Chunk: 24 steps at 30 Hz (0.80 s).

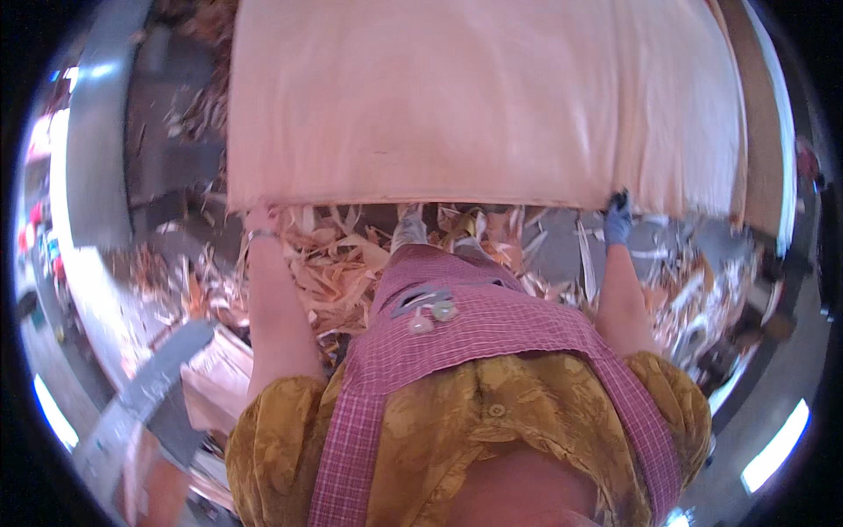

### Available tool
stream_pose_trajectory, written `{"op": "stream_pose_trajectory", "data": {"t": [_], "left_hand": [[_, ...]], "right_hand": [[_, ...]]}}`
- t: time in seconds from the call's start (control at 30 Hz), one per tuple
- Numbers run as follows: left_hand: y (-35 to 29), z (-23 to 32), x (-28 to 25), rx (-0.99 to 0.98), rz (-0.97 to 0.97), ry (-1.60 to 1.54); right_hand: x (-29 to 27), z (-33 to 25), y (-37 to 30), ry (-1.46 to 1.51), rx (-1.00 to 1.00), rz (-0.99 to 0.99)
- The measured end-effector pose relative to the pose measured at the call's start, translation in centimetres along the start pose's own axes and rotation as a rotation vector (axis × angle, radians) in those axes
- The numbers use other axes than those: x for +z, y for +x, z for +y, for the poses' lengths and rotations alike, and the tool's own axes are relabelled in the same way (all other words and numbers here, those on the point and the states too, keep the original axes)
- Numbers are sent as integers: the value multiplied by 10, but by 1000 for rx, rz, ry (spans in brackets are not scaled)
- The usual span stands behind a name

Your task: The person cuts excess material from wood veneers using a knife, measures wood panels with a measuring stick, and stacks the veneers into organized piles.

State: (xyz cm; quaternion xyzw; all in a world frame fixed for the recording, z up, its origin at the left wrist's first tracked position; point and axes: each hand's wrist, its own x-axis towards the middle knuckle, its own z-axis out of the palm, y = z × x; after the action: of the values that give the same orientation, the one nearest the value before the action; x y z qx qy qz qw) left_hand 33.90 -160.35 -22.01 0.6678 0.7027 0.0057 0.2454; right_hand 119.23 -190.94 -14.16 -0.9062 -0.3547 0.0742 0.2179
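A wide, pale pinkish sheet of wood veneer [474,105] stretches away in front of me, its surface lightly rippled. Bare and with a band at the wrist, my left hand [262,216] grips the sheet's near edge close to its left corner. My right hand [618,221], in a blue-grey glove with dark fingertips, is closed on the same edge farther right. Both arms are stretched forward. Whether one sheet or several lie together under my fingers I cannot tell.
Torn veneer scraps [338,272] litter the floor around my feet, with more shavings [694,299] at the right. A grey metal panel [101,149] stands at the far left. A grey beam [162,378] and folded veneer pieces [219,378] are at the lower left.
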Motion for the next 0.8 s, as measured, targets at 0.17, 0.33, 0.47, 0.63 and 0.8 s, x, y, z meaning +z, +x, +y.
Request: {"op": "stream_pose_trajectory", "data": {"t": [0.17, 0.33, 0.47, 0.63, 0.8], "left_hand": [[1, 38, -21, -861, 207, -1118], [-6, 52, -37, -915, 167, -1148], [-4, 61, -36, -927, 162, -1121], [-2, 69, -38, -972, 113, -1116], [0, 56, -40, -972, 94, -1122]], "right_hand": [[18, 7, -1, -10, 96, 34], [21, 2, -4, 66, 145, 56], [21, 0, -10, 118, 154, 103], [17, -13, -11, 136, 185, 118], [11, -38, -12, 80, 250, 95]]}}
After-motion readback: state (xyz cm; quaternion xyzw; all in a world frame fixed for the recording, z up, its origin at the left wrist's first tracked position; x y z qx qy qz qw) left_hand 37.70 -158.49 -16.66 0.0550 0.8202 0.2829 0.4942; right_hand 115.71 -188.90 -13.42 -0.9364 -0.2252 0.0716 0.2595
